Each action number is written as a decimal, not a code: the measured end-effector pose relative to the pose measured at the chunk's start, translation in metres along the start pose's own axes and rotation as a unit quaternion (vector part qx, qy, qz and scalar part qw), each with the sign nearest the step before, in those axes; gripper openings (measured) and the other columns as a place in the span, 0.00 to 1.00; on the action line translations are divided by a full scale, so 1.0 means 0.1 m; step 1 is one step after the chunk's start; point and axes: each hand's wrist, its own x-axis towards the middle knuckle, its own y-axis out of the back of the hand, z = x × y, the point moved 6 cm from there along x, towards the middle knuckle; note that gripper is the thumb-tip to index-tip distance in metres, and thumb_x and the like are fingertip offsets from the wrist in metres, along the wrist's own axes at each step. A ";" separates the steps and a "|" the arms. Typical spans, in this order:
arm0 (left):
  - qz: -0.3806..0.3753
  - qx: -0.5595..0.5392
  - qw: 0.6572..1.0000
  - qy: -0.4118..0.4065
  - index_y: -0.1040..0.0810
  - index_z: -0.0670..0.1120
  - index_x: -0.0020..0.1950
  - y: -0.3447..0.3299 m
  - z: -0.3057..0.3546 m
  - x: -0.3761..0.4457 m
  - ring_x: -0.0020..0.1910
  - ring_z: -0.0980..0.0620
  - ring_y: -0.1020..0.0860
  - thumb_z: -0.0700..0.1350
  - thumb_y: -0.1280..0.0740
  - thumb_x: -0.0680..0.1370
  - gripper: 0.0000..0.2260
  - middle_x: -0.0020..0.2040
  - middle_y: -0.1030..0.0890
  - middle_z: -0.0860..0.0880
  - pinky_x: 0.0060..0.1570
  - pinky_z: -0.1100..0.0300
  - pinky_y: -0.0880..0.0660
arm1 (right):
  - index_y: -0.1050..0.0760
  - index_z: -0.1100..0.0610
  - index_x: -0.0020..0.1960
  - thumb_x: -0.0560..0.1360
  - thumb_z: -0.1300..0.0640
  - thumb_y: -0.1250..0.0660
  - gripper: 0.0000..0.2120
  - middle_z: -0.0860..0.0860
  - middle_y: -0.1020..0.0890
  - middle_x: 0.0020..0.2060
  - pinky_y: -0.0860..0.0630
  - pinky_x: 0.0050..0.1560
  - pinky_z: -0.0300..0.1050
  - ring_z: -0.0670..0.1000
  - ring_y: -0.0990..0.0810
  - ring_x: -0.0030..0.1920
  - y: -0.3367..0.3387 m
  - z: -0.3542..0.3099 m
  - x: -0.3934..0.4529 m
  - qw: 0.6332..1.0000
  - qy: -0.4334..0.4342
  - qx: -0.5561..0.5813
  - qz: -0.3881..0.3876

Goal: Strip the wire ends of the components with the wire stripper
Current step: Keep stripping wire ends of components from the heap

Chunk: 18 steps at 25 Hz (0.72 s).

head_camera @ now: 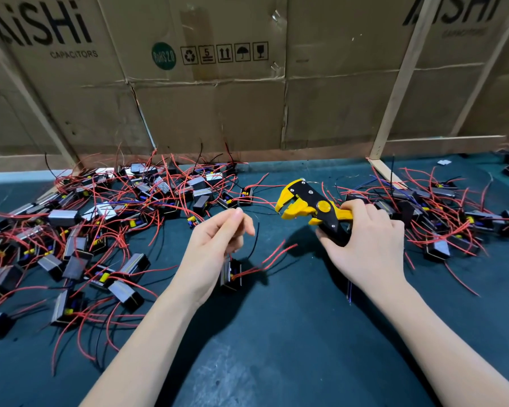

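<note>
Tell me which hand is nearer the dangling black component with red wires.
Left. The left hand pinches a wire just above the component; the right hand, off to its right, grips the yellow-and-black wire stripper.

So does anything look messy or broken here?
Messy, yes. The components lie in two tangled heaps, one on the left and one on the right, red wires crossing everywhere. The cardboard wall behind is creased and torn along its seams. The wire stripper in the right hand looks whole.
</note>
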 end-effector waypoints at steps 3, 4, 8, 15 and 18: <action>0.000 -0.026 1.000 -0.011 0.24 0.48 0.40 -0.06 -0.01 0.00 0.33 0.54 0.37 0.45 0.38 0.81 0.10 0.35 0.33 0.51 0.35 0.66 0.36 | 0.25 0.55 0.55 0.66 0.41 0.25 0.25 0.52 0.21 0.44 0.36 0.49 0.52 0.59 0.24 0.48 0.02 -0.02 0.00 1.000 -0.009 0.001 0.003; -0.005 -0.056 0.998 -0.001 0.24 0.47 0.41 -0.09 -0.03 0.00 0.33 0.55 0.36 0.43 0.38 0.81 0.09 0.35 0.32 0.53 0.34 0.66 0.34 | 0.26 0.54 0.56 0.66 0.41 0.25 0.25 0.51 0.21 0.44 0.37 0.48 0.51 0.59 0.24 0.48 0.02 -0.04 -0.01 1.000 -0.005 0.001 -0.001; -0.045 0.002 0.999 0.008 0.21 0.42 0.48 -0.18 -0.11 -0.02 0.34 0.53 0.31 0.37 0.43 0.83 0.11 0.35 0.28 0.52 0.34 0.63 0.30 | 0.26 0.53 0.57 0.65 0.42 0.26 0.25 0.50 0.21 0.45 0.39 0.48 0.50 0.58 0.25 0.48 -0.01 -0.13 -0.05 1.000 0.018 -0.003 -0.018; -0.065 0.091 0.990 0.090 0.30 0.41 0.50 -0.18 -0.23 -0.06 0.36 0.48 0.16 0.38 0.40 0.83 0.02 0.40 0.14 0.43 0.37 0.65 0.27 | 0.25 0.53 0.56 0.65 0.41 0.26 0.24 0.51 0.21 0.45 0.40 0.48 0.51 0.59 0.25 0.49 0.02 -0.09 -0.04 1.000 0.012 -0.021 -0.016; -0.028 0.233 0.972 0.017 0.28 0.44 0.44 -0.14 -0.19 -0.07 0.31 0.49 0.20 0.42 0.37 0.82 0.07 0.34 0.17 0.47 0.38 0.59 0.25 | 0.25 0.53 0.55 0.65 0.42 0.26 0.24 0.51 0.21 0.45 0.39 0.48 0.51 0.59 0.25 0.49 0.01 -0.08 -0.03 0.999 0.013 -0.022 -0.019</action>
